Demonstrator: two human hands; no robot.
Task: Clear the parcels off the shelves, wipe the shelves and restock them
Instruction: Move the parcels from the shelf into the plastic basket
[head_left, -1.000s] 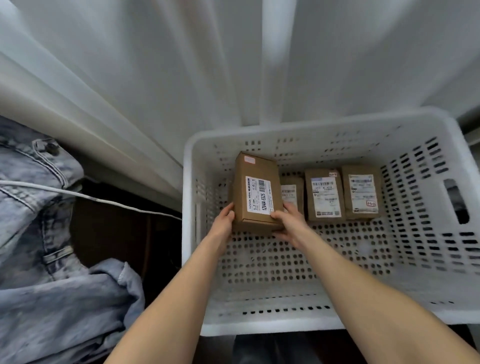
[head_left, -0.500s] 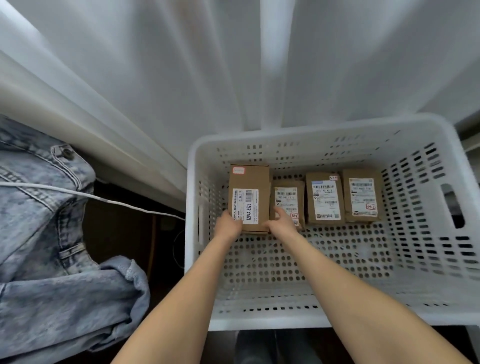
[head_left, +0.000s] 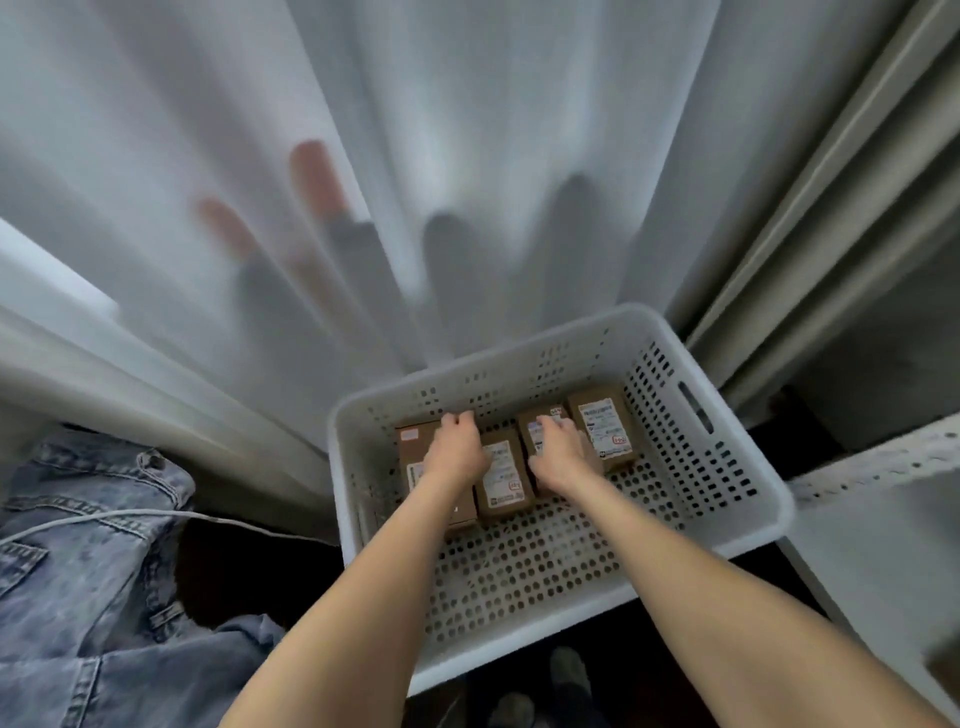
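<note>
A white perforated basket (head_left: 493, 358) holds a row of brown parcels with white labels against its far wall. My left hand (head_left: 454, 454) lies over the leftmost parcel (head_left: 413, 444), its fingers curled over that parcel's far end. Beside it, the second parcel (head_left: 504, 480) lies untouched. My right hand (head_left: 558, 452) covers the third parcel (head_left: 540, 418), fingers curled down on its top. The fourth parcel (head_left: 602, 423) sits at the right end of the row, just clear of my right hand.
A grey metal shelf (head_left: 883, 551) with a perforated edge stands at the right, level with the basket. White curtain (head_left: 467, 156) hangs behind. A denim garment (head_left: 78, 571) and a white cable (head_left: 104, 517) lie at the left. Feet (head_left: 566, 670) show below the basket.
The parcel I held in both hands now lies flat at the left end of the row. Both hands slid forward over the parcels. My view has swung up and to the right.
</note>
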